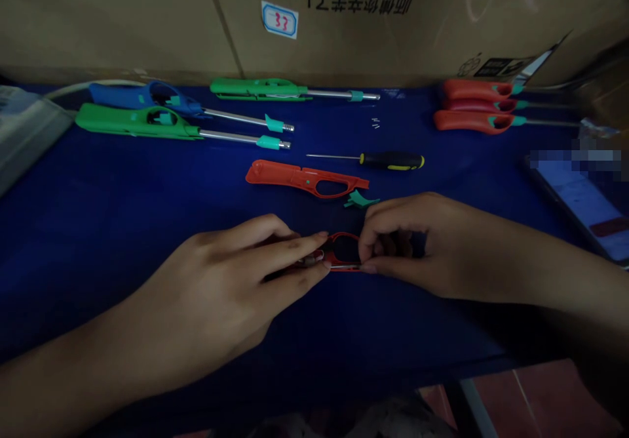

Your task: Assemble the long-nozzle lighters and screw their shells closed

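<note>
Both of my hands grip one red lighter body (344,252) just above the blue tabletop (98,228). My left hand (236,280) pinches its left part between thumb and fingers. My right hand (422,241) is closed round its right end, which the fingers hide. Just behind lie a separate red lighter half-shell (304,177) and a small teal trigger piece (361,199).
A black-and-yellow screwdriver (383,160) lies behind the shell. Assembled long lighters lie further back: green and blue (147,120), another green (265,88), several red (476,103). Tiny screws (376,123). Cardboard boxes (344,18) wall the back. A phone (580,195) rests right.
</note>
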Tool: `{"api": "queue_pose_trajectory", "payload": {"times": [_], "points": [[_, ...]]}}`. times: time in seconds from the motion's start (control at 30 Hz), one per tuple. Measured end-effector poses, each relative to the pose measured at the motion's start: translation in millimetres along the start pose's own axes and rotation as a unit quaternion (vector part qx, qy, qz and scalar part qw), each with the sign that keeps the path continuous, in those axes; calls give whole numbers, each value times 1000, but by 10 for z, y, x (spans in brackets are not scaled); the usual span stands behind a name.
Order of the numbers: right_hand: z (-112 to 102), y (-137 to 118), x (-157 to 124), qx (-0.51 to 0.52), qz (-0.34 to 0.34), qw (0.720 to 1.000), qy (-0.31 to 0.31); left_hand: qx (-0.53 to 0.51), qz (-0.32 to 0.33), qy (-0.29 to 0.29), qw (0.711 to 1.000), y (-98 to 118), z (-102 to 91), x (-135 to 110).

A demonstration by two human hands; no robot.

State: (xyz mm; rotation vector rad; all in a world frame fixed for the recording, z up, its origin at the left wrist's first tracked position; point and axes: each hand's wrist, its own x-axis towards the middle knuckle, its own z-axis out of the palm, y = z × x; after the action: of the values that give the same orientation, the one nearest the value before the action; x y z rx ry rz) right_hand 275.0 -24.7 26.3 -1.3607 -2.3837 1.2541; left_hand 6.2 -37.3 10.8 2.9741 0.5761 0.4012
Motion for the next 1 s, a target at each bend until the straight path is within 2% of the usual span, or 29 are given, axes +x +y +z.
{"api": "queue_pose_trajectory", "payload": {"times": [0.3,0.5,0.7,1.0], "points": [[39,-2,4,16,-5,1000,16,6,7,-8,1000,-8,-12,-9],[57,-15,16,29,17,999,2,-2,1,-4,1000,-5,-18,1],[52,-10,21,38,-7,999,20,1,6,5,1000,-5,-1,-26],[60,-37,12,60,32,998,8,6,0,3,1000,6,-5,2]]}}
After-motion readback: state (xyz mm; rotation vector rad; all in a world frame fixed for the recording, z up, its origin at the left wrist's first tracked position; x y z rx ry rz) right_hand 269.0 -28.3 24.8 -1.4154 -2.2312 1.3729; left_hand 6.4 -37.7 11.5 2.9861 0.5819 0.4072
